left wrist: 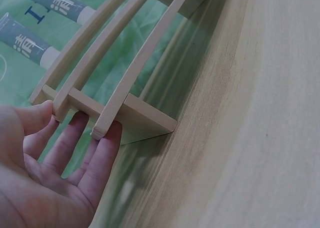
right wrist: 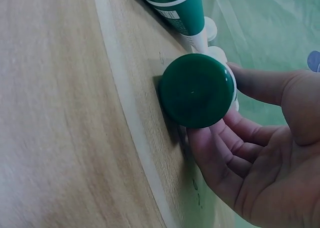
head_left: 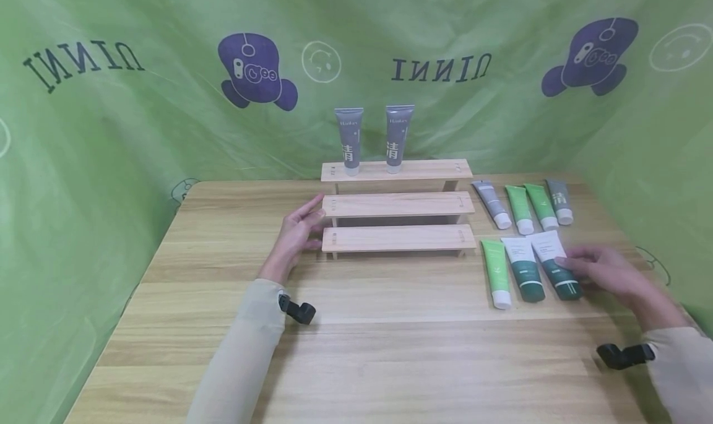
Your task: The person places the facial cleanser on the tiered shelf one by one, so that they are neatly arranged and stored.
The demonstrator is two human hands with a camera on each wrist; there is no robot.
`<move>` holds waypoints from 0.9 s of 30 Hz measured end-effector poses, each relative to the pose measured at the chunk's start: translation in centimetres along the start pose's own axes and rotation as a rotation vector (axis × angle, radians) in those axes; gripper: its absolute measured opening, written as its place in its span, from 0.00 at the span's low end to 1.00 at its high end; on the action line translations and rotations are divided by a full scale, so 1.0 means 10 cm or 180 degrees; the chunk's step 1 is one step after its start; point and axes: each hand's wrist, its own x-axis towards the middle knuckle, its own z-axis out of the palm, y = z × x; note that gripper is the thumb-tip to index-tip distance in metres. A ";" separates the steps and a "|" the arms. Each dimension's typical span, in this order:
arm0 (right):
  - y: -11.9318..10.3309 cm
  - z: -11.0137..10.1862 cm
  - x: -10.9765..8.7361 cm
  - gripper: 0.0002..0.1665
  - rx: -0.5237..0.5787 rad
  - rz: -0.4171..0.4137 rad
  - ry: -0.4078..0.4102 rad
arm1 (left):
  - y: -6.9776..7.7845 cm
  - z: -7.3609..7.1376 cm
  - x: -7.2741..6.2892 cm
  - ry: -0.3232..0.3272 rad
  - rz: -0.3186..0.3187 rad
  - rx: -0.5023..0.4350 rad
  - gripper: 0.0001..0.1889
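Observation:
A three-step wooden display rack (head_left: 398, 205) stands towards the back of the table. My left hand (head_left: 295, 235) holds its left end; in the left wrist view the thumb lies against the end of one step and the fingers reach between and under the steps. At the right, my right hand (head_left: 607, 272) pinches a white and green tube (head_left: 557, 266), thumb on its upper face and fingers along its far side. The tube's round dark green cap (right wrist: 196, 91) faces the right wrist camera. Beside it lies a matching tube (head_left: 523, 269).
Two grey-blue tubes (head_left: 349, 139) stand cap-down on the top step. A light green tube (head_left: 496, 272) lies left of the white and green pair. Behind them lie two more green tubes (head_left: 519, 208) and two grey ones (head_left: 491, 203). A green printed cloth (head_left: 167, 121) hangs around the table.

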 end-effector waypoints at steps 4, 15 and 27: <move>0.02 0.03 -0.02 0.35 0.0078 -0.0034 0.0045 | -0.01 -0.01 0.00 0.0008 -0.0030 0.0011 0.26; 0.00 0.06 -0.09 0.37 -0.0088 -0.0068 0.0309 | 0.00 0.00 0.01 -0.0026 0.0038 0.0046 0.26; -0.08 0.12 -0.16 0.38 0.0310 -0.0169 0.0535 | -0.01 0.01 0.00 0.0003 0.0049 0.0027 0.27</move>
